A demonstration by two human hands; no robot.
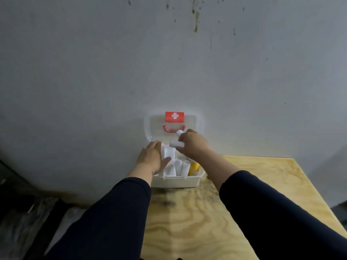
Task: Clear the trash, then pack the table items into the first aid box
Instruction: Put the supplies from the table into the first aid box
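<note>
A white first aid box point(176, 182) stands open at the table's far left corner, against the wall. Its clear lid point(193, 124), with a red cross label and red handle, leans back on the wall. Inside lie several white rolls point(181, 167) and a yellow item point(193, 168). My right hand point(193, 142) hovers over the box's back part, shut on small white items point(176, 143), one poking up by the thumb. My left hand point(152, 156) rests flat on the box's left rim, fingers spread, holding nothing.
The wooden table point(216, 212) stretches toward me and to the right. A grey stained wall point(169, 62) rises right behind the box. To the left of the table, the floor holds dark clutter and a pale bag point(62, 228).
</note>
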